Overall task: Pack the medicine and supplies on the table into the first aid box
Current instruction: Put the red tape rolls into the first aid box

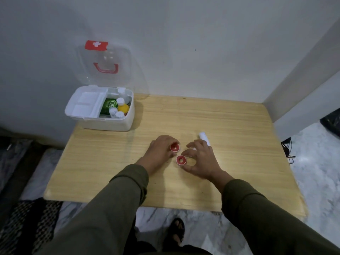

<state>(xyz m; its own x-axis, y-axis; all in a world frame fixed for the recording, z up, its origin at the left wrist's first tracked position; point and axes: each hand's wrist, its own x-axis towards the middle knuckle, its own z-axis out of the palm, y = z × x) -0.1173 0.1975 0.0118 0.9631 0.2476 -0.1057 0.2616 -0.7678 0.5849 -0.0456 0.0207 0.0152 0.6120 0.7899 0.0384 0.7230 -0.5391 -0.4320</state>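
Two small red tape rolls lie mid-table. My left hand [159,151] is closed around the farther tape roll [174,147]. My right hand [199,159] curls around the nearer tape roll [181,160], with thumb and fingers at its sides; whether they touch it I cannot tell. A white tube [204,137] lies just beyond my right hand, partly hidden by its fingers. The white first aid box [127,116] stands at the table's far left corner with its clear lid [108,65] raised. Inside are a white tray, a green pack, several white-capped bottles and a yellow cap.
The wooden table [230,129] stands against a wall behind and a wall corner at the right. Black cables [288,148] hang off the table's right side. A patterned mat and bedding lie on the floor at the left.
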